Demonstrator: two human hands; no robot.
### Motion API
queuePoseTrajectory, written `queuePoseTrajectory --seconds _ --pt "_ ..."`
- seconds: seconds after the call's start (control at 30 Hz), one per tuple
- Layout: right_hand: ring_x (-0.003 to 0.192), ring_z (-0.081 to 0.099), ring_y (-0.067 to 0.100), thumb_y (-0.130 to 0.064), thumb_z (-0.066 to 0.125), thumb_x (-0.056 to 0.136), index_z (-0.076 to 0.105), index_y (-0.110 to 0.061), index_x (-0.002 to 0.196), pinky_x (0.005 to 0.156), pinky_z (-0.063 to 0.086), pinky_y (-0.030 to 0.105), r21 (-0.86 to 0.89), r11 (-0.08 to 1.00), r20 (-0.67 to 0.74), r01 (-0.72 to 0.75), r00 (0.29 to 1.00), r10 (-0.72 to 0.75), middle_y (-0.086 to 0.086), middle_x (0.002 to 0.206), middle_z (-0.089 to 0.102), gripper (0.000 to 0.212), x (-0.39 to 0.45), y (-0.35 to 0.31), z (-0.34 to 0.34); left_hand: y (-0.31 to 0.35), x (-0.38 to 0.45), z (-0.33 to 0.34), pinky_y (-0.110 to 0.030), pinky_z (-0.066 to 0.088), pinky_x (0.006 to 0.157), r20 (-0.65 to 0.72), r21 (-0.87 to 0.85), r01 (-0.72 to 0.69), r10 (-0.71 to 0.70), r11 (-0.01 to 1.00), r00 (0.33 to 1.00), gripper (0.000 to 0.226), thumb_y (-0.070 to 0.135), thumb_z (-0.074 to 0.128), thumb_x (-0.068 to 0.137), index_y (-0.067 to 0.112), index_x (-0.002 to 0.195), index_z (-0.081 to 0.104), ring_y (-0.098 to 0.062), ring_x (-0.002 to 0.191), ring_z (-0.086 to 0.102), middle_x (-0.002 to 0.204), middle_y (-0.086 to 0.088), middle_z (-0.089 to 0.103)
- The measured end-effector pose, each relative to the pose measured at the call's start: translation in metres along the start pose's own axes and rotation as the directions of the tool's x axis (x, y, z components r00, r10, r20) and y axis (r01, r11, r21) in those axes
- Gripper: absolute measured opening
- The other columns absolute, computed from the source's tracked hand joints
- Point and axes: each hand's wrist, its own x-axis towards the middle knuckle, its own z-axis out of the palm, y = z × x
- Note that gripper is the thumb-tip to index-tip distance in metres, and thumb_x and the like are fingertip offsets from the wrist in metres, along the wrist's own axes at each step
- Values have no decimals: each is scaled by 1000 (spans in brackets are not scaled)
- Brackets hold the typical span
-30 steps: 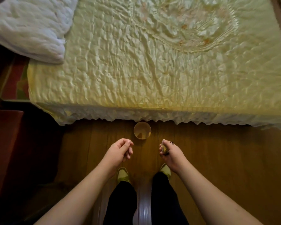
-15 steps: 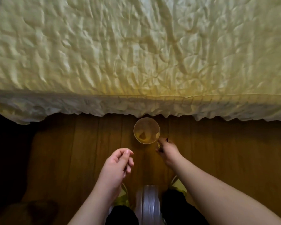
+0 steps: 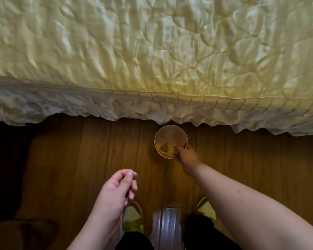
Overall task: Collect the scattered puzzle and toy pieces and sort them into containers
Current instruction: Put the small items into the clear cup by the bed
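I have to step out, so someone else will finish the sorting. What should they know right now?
Right hand reaches to the rim of the clear cup, pinching a small piece; it is too small to identify.
Left hand hangs loosely curled, holding nothing.
The cup stands on the wooden floor by the bedspread edge, with one piece already inside.
Left: drop this piece in; no other loose pieces in view.

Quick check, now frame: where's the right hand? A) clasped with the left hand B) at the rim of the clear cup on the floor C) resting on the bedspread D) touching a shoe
B: the right hand reaches down to the near rim of the clear cup, which stands on the wooden floor just below the bedspread edge; the left hand hangs apart from it.
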Motion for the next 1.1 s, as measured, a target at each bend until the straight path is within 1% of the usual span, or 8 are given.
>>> queuePoseTrajectory --seconds 0.13,0.27,0.4,0.53,0.63,0.8,0.97,1.1 --pt "113 58 27 -21 59 94 36 -26 141 95 52 43 14 999 72 34 997 -35 4 123 53 52 -7 -6 6 -2 -2 1 -18 38 43 12 28 -5 5 1000 1000 24 24 46 98 10 96 66 -10 50 49 64 -4 60" --pt "111 58 24 -28 54 96 36 -24 145 88 55 38 23 1000 67 7 998 -8 8 132 53 52 -21 -14 4 0 -9 4 -17 38 43 24 47 -17 16 999 1000 24 24 46 99 10 96 66 -10 51 49 65 -4 61" --pt "107 59 24 -31 47 99 43 -20 138 94 53 40 -95 995 39 -15 999 18 9 123 57 41 -58 -24 -9 11 -31 10 -17 38 43 41 65 -24 22 998 999 24 24 46 99 11 96 65 -10 51 48 65 -4 60" --pt "96 65 22 -34 43 101 53 -15 127 87 57 35 -298 951 46 78 997 -67 9 107 66 34 -112 -35 -27 32 -66 22 -17 38 44 73 122 -79 70 989 995 24 24 46 99 11 98 65 -10 53 49 68 -4 60" --pt "87 64 15 -32 44 100 60 -19 116 80 57 29 -481 855 80 194 981 -178 2 97 65 26 -162 -48 -49 51 -96 36 -15 40 43 110 195 -121 100 973 989 24 23 45 100 11 98 65 -10 53 49 70 -6 60" --pt "86 62 11 -32 46 99 62 -21 101 69 52 21 -582 764 128 279 959 -253 -2 94 64 20 -259 -80 -89 82 -156 60 -22 42 53 184 251 -163 118 954 976 23 24 46 99 9 100 64 -14 58 50 71 -6 60" --pt "89 64 12 -33 48 98 63 -25 103 80 59 33 -627 692 148 357 927 -345 -6 98 66 17 -378 -108 -128 116 -242 77 -27 45 63 252 351 -253 169 902 953 20 26 47 99 16 99 64 -16 64 53 76 -5 62" --pt "90 64 11 -33 47 99 61 -24 113 79 57 28 -641 652 146 405 898 -414 -6 100 65 22 -485 -117 -158 138 -316 90 -29 47 62 374 447 -388 225 806 899 17 27 49 98 19 98 64 -15 65 55 77 -3 63"
